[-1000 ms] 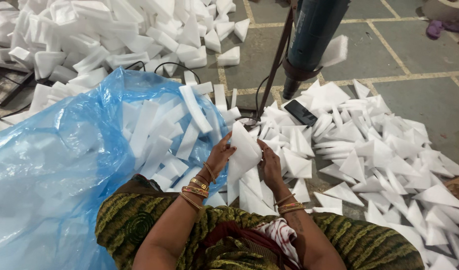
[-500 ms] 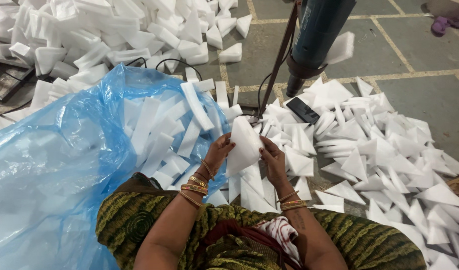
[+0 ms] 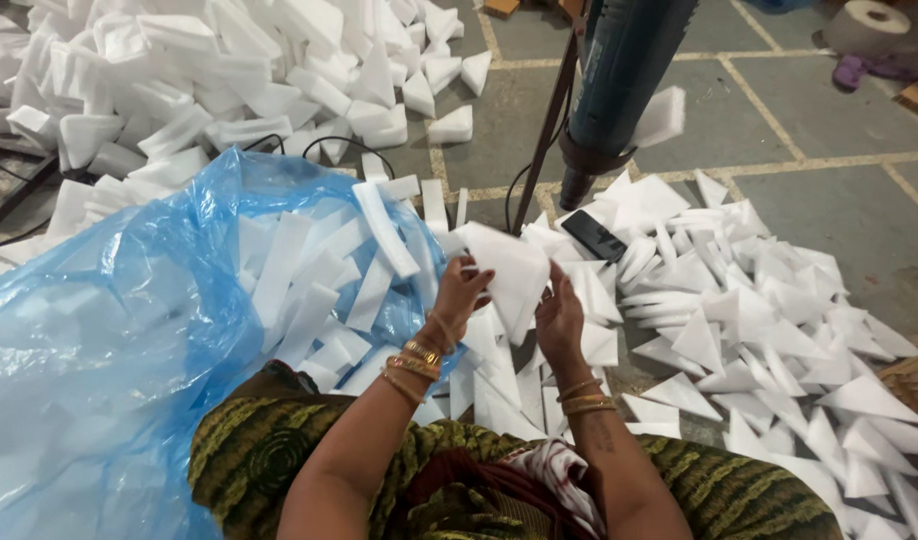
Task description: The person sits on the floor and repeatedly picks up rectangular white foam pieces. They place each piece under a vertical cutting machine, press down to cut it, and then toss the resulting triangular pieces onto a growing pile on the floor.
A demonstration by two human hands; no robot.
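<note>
A white foam sheet piece (image 3: 507,268) is held up between both hands in the middle of the view. My left hand (image 3: 461,293) grips its left edge, with bangles on the wrist. My right hand (image 3: 560,312) holds its right side from below, fingers curled on it. Just left of the hands lies a big blue plastic bag (image 3: 109,330) full of long white foam strips (image 3: 309,290). To the right, a heap of white foam triangles (image 3: 759,330) covers the floor.
A dark blue tool (image 3: 624,80) on a thin stand (image 3: 544,130) hangs above the triangle heap, with a small black device (image 3: 593,235) lying under it. More white foam blocks (image 3: 229,70) are piled at the back left. Grey tiled floor (image 3: 829,120) shows at the right.
Both hands have lifted the foam piece slightly up and forward and turned it flatter. The view has shifted a little.
</note>
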